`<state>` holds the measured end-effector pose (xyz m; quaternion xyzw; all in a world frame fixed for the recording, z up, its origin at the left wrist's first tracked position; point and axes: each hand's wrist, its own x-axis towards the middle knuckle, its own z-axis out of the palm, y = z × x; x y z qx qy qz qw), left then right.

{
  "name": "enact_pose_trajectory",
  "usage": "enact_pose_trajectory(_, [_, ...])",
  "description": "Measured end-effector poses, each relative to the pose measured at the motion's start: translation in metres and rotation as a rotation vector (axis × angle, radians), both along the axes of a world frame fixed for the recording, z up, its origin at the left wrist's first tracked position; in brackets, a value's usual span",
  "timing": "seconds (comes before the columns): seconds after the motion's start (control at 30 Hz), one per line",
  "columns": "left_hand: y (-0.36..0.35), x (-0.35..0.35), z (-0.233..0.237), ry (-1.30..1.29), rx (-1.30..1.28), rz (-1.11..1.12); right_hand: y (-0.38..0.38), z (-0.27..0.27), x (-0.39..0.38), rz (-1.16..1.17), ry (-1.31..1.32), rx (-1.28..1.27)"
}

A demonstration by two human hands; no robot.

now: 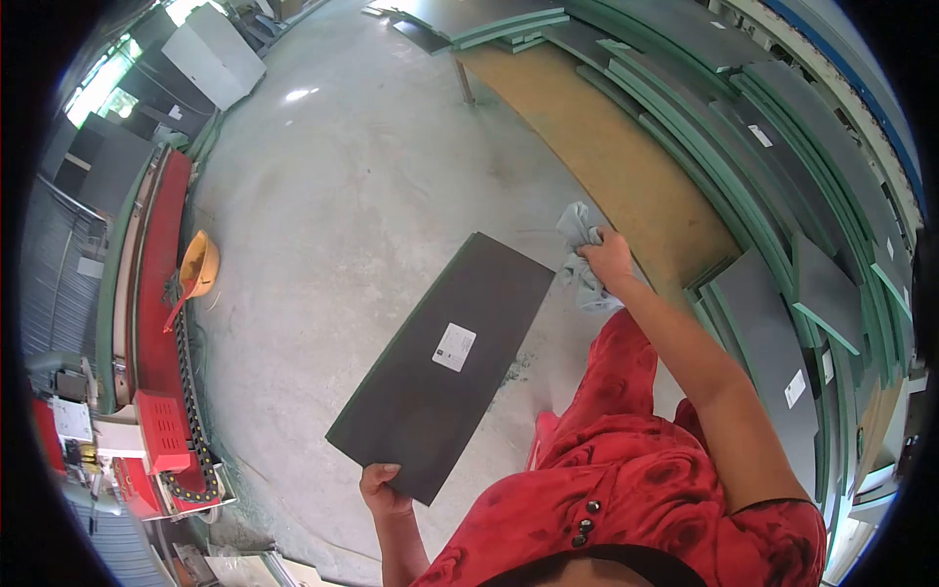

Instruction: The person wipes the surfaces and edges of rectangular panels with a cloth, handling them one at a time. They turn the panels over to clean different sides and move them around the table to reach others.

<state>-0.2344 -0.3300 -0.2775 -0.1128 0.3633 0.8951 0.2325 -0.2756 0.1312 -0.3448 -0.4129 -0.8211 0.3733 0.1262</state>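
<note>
Dark grey rectangular panel with a thin green edge, seen from the head camera, is held flat and slanted above the grey concrete floor, with its far end to the right. A white label sits near its middle. The left hand clamps the panel's near corner, fingers curled over the edge and thumb beneath. The right hand, arm stretched out, is closed around a crumpled pale grey cloth just beside the panel's far right corner; whether cloth and panel touch cannot be told. A red patterned garment fills the near right. Far and right lie a brown fibreboard sheet and stacked dark panels with green edges. On the left stand a red machine and an orange hard hat.
</note>
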Motion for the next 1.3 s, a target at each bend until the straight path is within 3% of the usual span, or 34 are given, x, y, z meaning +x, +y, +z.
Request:
enact_pose_trajectory(0.07, [0.0, -0.004, -0.011, 0.028, -0.112, 0.001, -0.01, 0.003, -0.002, 0.076, 0.196, -0.123])
enact_pose_trajectory(0.13, [0.017, -0.01, -0.009, 0.025, -0.104, -0.001, -0.061, 0.06, -0.003, 0.207, 0.251, -0.107])
enact_pose_trajectory(0.23, [0.025, -0.018, -0.019, 0.052, -0.113, -0.024, -0.133, 0.067, 0.001, 0.618, 0.619, 0.129])
enact_pose_trajectory(0.33, [0.036, -0.02, -0.021, 0.007, -0.086, -0.038, -0.192, 0.091, 0.024, 1.001, 0.528, 0.259])
enact_pose_trajectory(0.47, [0.041, -0.015, -0.009, -0.007, -0.134, -0.012, -0.202, 0.066, 0.03, 1.213, 0.599, 0.246])
enact_pose_trajectory(0.53, [0.011, -0.015, -0.033, -0.011, -0.125, -0.069, -0.18, 0.042, 0.018, 1.096, 0.589, 0.313])
enact_pose_trajectory(0.63, [0.02, -0.007, 0.007, -0.007, -0.044, -0.081, -0.126, -0.01, 0.004, 0.687, 0.463, 0.349])
enact_pose_trajectory(0.7, [0.005, -0.005, 0.011, 0.007, -0.094, -0.09, -0.081, -0.013, 0.003, 0.495, 0.045, 0.123])
enact_pose_trajectory(0.73, [-0.001, -0.006, 0.012, 0.006, -0.102, -0.081, -0.063, -0.016, 0.008, 0.466, 0.035, 0.127])
enact_pose_trajectory(0.8, [-0.002, -0.012, 0.018, 0.005, -0.103, -0.098, -0.035, -0.025, 0.024, 0.344, -0.218, -0.123])
enact_pose_trajectory(0.87, [0.007, -0.017, 0.028, 0.077, -0.293, 0.048, -0.033, -0.04, 0.041, 0.268, -0.174, -0.13])
enact_pose_trajectory(1.0, [0.007, -0.054, 0.014, 0.188, -0.533, -0.048, -0.037, -0.033, 0.059, 0.324, -0.176, -0.316])
enact_pose_trajectory(1.1, [0.012, -0.073, 0.012, 0.269, -0.477, -0.135, -0.041, -0.013, 0.064, 0.301, 0.048, -0.457])
enact_pose_trajectory(1.13, [0.028, -0.068, 0.034, 0.123, -0.368, -0.143, -0.04, -0.005, 0.07, 0.269, 0.139, -0.471])
enact_pose_trajectory(1.17, [0.0, -0.096, 0.024, 0.036, -0.315, -0.308, -0.034, 0.001, 0.08, 0.238, 0.141, -0.47])
enact_pose_trajectory(1.23, [0.031, -0.08, 0.047, 0.153, -0.493, 0.272, -0.028, 0.05, 0.098, 0.26, 0.256, -0.86])
enact_pose_trajectory(1.3, [0.045, -0.085, 0.063, 0.234, -0.535, 0.325, -0.024, 0.079, 0.119, 0.26, 0.328, -0.88])
